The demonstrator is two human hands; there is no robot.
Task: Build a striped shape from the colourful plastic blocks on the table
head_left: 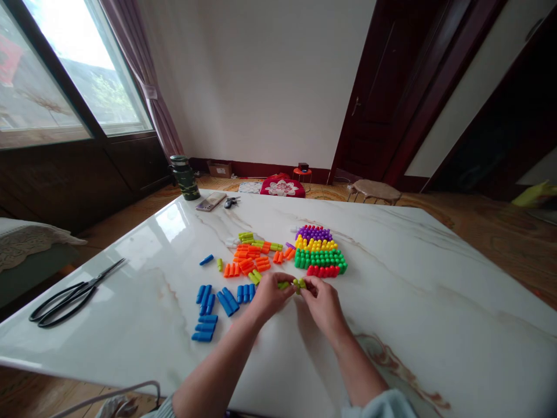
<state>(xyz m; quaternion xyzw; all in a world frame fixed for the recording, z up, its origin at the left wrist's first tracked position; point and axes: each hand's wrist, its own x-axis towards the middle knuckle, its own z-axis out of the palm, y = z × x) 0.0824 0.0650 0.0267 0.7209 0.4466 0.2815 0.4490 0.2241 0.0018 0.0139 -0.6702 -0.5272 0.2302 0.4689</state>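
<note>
Above the near middle of the table, my left hand [270,297] and my right hand [322,301] are close together, fingers pinched on small lime-green bullet-shaped plastic pieces [299,284]. My fingers partly hide how these join. Beyond my right hand stands a block of matching pieces in rows: red [322,271], green [321,259], yellow [316,244] and purple [313,233]. Orange pieces [248,251] and more lime-green pieces [246,237] lie in small groups beyond my left hand. To its left are several blue pieces [228,301].
Black-handled scissors [78,296] lie at the table's left side. A camouflage flask [185,179], a phone [211,201] and keys [230,202] are near the far left corner. A stool [375,190] stands past the far edge of the marble-patterned table [435,290].
</note>
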